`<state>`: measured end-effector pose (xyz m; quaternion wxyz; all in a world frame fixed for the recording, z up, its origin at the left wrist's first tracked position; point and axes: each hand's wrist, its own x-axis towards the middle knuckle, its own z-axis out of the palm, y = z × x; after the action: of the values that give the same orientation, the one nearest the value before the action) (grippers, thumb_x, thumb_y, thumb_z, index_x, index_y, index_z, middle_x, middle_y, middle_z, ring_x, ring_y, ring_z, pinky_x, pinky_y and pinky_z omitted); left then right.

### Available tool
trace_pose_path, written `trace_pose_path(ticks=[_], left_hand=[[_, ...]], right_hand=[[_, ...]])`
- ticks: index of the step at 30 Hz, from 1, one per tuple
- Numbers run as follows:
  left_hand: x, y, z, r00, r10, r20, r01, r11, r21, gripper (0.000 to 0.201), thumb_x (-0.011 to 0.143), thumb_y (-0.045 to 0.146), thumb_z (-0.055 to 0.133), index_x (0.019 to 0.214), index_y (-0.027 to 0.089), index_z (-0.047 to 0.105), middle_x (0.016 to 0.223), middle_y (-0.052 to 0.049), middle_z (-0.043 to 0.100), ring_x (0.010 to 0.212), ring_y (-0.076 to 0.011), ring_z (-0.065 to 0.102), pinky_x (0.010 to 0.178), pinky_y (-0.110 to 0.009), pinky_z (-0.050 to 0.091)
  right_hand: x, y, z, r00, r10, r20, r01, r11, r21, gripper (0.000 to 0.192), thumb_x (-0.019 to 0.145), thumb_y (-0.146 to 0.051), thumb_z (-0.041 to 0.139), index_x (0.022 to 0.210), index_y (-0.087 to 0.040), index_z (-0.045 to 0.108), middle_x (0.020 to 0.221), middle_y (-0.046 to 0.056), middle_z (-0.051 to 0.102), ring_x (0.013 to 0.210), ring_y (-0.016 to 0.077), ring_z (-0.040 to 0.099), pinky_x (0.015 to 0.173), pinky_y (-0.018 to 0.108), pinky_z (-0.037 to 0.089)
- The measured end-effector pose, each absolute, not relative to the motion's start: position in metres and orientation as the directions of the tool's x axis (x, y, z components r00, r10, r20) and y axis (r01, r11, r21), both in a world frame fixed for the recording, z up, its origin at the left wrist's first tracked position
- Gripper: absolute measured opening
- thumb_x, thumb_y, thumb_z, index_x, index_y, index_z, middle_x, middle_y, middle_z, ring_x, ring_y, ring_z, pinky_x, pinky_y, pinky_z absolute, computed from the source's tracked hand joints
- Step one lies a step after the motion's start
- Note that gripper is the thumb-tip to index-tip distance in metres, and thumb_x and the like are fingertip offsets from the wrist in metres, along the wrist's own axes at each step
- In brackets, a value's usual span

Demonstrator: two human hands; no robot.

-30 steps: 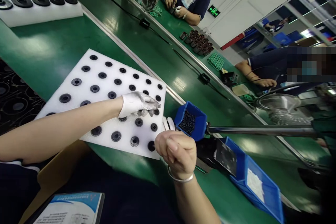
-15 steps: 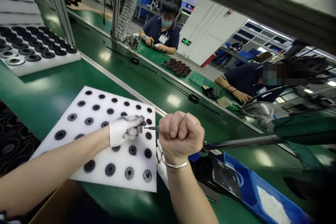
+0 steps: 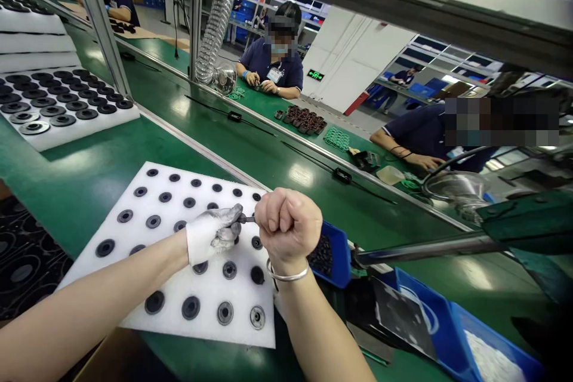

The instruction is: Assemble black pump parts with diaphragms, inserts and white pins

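"How are the hands?"

"The gloved left hand (image 3: 215, 230) pinches a small dark part (image 3: 243, 219). The bare right hand (image 3: 289, 224) is a fist clenched on a thin dark shaft (image 3: 251, 219) that meets it."

"Where's that part?"

"Between both hands, above a white foam sheet (image 3: 242, 292) set with round dark pieces (image 3: 190, 308)."

"And farther out?"

"A blue bin (image 3: 343, 258) of small black bits (image 3: 323, 253), beyond the right wrist on the green counter (image 3: 102, 152)."

Near the frame's centre, a dark part (image 3: 242, 218) is pinched by the left hand (image 3: 216, 231), a thin tool (image 3: 251, 220) by the clenched right hand (image 3: 289, 225).
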<state>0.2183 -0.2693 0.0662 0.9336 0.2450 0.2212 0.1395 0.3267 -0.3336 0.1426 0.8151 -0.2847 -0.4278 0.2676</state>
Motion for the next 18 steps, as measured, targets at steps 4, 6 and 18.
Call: trace_pose_path(ticks=[4, 6, 18], left_hand=[[0.221, -0.271, 0.064, 0.841, 0.441, -0.314, -0.158, 0.754, 0.637, 0.037, 0.081, 0.039, 0.075, 0.071, 0.018, 0.046, 0.05, 0.008, 0.039, 0.038, -0.0023, 0.022, 0.036, -0.014, 0.018], [0.224, -0.27, 0.065, 0.812, 0.485, -0.325, -0.132, 0.695, 0.707, 0.042, 0.077, 0.044, 0.078, 0.07, 0.018, 0.046, 0.051, 0.007, 0.04, 0.039, -0.0025, 0.025, 0.038, -0.016, 0.017], [0.253, -0.188, 0.096, 0.79, 0.61, 0.067, 0.16, -0.31, 0.937, 0.032, 0.079, 0.041, 0.066, 0.061, 0.019, 0.051, 0.063, 0.0, 0.047, 0.065, -0.0147, 0.04, 0.059, -0.028, 0.034]], right_hand=[[0.325, -0.328, 0.139, 0.494, 0.709, 0.503, -0.251, 0.671, -0.698, 0.049, 0.086, -0.025, 0.059, 0.044, -0.019, 0.035, 0.039, -0.004, 0.036, 0.033, 0.0069, 0.03, 0.033, 0.02, 0.023], [0.325, -0.323, 0.139, 0.489, 0.727, 0.483, -0.283, 0.656, -0.7, 0.049, 0.085, -0.026, 0.061, 0.044, -0.019, 0.036, 0.039, -0.005, 0.036, 0.032, 0.0064, 0.029, 0.033, 0.019, 0.022], [0.363, -0.253, 0.13, 0.464, 0.746, 0.478, -0.201, 0.614, -0.763, 0.047, 0.086, -0.028, 0.066, 0.047, -0.019, 0.042, 0.04, -0.006, 0.038, 0.031, 0.0062, 0.03, 0.033, 0.021, 0.016]])
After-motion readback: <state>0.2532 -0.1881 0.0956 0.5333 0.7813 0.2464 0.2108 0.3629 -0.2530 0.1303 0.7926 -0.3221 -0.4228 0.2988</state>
